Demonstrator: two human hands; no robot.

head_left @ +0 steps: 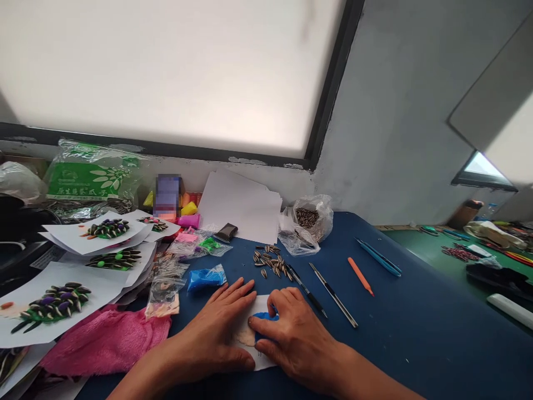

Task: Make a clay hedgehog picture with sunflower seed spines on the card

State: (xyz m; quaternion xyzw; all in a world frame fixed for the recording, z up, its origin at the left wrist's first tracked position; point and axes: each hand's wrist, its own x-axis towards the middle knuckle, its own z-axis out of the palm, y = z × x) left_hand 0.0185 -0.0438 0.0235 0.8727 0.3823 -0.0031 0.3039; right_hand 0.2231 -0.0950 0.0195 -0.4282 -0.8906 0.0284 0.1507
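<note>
Head view: step in hand, as judged, is working blue clay [266, 316] flat onto paper [263, 303], next to a cream clay patch [245, 335].

Left grip [216, 333]: palm down, fingers and thumb apart, clamped on nothing; rests over the left part of the paper, apparently bracing it.

Right grip [297, 330]: forefinger on the clay, thumb tip a little below it, other fingers curled. Whether the two pinch the clay's edge or only press it, cannot tell.

Clay position: under and between the right forefinger and thumb, partly hidden by them; the cream patch lies between the two grips, nearer the left thumb. Paper spans the gap below both. A few dark lines show on it by the right thumb.

Next move, judged: calls for light, even fingertip pressure at the blue edge, left grip keeping the paper from sliding.

Surroundings: loose seeds [272, 262] ahead of both grips; blue packet [206, 278] ahead of the left. Pen [308, 294] just beyond the right grip, slim tool [334, 296] and orange marker [360, 276] farther right, all lying on the table [416, 333].
</note>
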